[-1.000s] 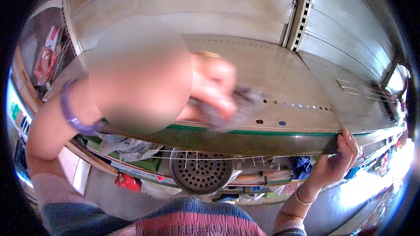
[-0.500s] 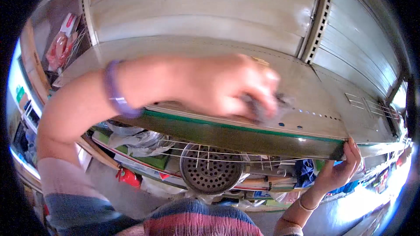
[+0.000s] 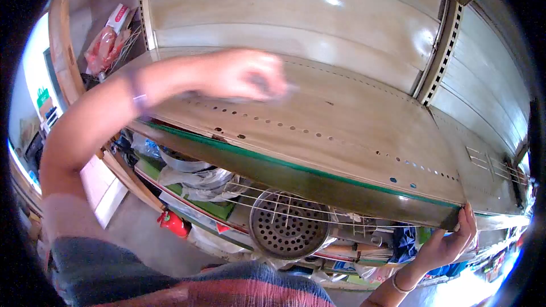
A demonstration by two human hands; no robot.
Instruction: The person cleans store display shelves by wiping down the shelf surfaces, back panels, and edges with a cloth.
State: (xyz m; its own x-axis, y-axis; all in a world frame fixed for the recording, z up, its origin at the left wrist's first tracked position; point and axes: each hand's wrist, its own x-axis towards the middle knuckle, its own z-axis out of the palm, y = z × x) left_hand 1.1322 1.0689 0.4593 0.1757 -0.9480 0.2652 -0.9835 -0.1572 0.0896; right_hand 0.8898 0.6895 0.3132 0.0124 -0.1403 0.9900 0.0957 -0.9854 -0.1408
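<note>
My left hand [image 3: 242, 74], with a purple band on its wrist, is over the back left part of a beige metal shelf [image 3: 352, 113]. Its fingers are curled around a crumpled grey rag [image 3: 290, 89], pressed to the shelf; motion smears both, so the rag's exact kind is hard to make out. At the front right corner, my right hand [image 3: 454, 240] grips the shelf's front edge, fingers at the end of the green strip [image 3: 296, 165]. Rows of small holes run along the shelf top.
Below the shelf are a wire rack [image 3: 227, 194], a round perforated metal pan [image 3: 290, 224], plastic-wrapped cookware [image 3: 190, 179] and a red pepper-shaped object [image 3: 173, 224]. A slotted upright [image 3: 446, 51] stands at the right. A red plastic bag [image 3: 102, 48] hangs at the left.
My left hand has swept left and back across the shelf with the rag, uncovering the front holes. My right hand stays at the corner. The whole view has shifted slightly.
</note>
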